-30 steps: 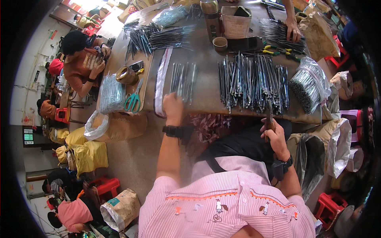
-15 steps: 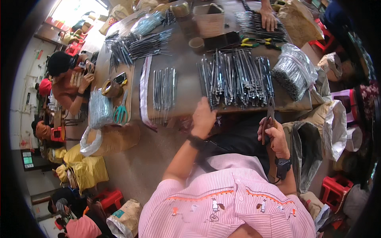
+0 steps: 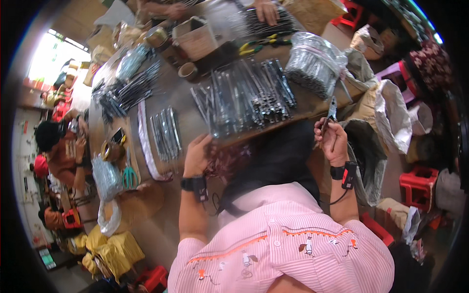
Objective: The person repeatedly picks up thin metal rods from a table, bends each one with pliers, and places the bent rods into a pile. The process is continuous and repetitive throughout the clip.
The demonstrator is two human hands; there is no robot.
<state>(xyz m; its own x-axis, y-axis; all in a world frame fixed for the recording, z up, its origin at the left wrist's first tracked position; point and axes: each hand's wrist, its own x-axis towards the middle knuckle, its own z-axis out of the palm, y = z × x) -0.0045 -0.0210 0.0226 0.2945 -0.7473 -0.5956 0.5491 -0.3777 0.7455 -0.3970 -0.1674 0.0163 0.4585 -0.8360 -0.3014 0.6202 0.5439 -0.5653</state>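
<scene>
At the near table edge, my left hand [image 3: 198,154] has its fingers curled in at the lower end of the leftmost thin metal rods; the fingertips are partly hidden. Those rods belong to a wide row of shiny metal rods [image 3: 249,97] lying side by side before me. My right hand [image 3: 333,141] is closed round the handles of a pair of pliers [image 3: 332,108], jaws pointing up and away, just off the table edge. Left of the row lies a smaller group of metal rods [image 3: 165,134]. Right of it sits a plastic-wrapped bundle of rods [image 3: 312,63].
A white ribbon [image 3: 145,141], teal scissors [image 3: 129,177] and tape roll [image 3: 112,150] lie at left. Farther back are a bin [image 3: 194,36], more pliers [image 3: 251,48] and another person's hand [image 3: 266,12] on rods. Open sacks [image 3: 369,161] stand at my right.
My view has turned, so the table appears tilted and shifted left. My left hand stays by the leftmost rods at the table edge; the pliers remain in my right hand.
</scene>
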